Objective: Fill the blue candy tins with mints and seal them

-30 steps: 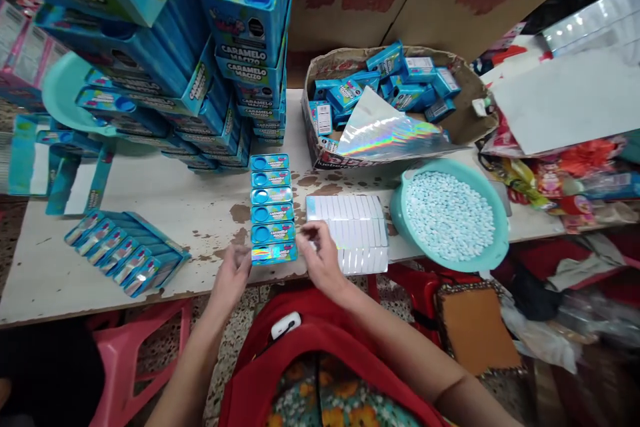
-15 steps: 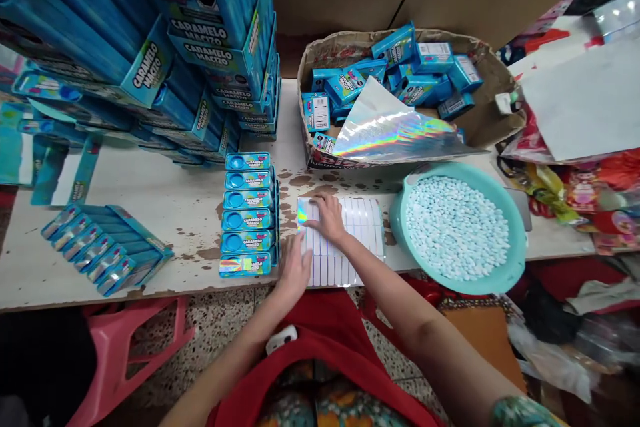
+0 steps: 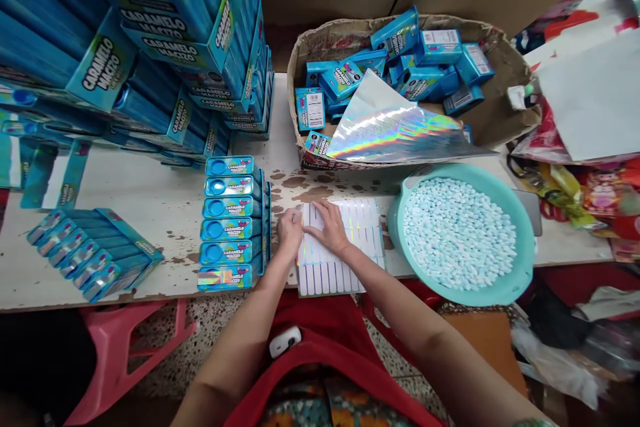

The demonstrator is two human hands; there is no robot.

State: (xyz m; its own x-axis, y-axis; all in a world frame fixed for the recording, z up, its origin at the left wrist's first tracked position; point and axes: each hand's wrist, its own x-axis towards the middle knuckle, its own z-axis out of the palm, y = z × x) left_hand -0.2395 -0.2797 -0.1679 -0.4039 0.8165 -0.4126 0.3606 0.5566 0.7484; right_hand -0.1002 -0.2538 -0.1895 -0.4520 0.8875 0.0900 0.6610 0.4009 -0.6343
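A pale sheet of narrow shiny stickers point(image 3: 335, 273) lies at the table's front edge. At its upper left edge my left hand point(image 3: 290, 232) has its fingers pinched together; whatever they hold is hidden. My right hand point(image 3: 329, 228) rests on the sheet's upper part, thumb and fingers apart. To the left, a row of blue candy tins point(image 3: 227, 208) labelled "Caramelo Macizo" stands upright in a tray, close to my left forearm. The front tin has a shiny strip point(image 3: 215, 277) across its top.
Tall stacks of blue boxes point(image 3: 165, 47) rise at the back left. Another pack of tins point(image 3: 95, 250) lies tilted at the left. Behind the sheet, a cardboard box point(image 3: 296, 67) holds loose tins and a silvery sheet point(image 3: 395, 123). A turquoise tub point(image 3: 525, 240) of pale candies stands right.
My left hand has moved up to the sheet's upper left edge and its fingers have closed. My right hand stays on the sheet. The shiny patch at the sheet's corner no longer shows.
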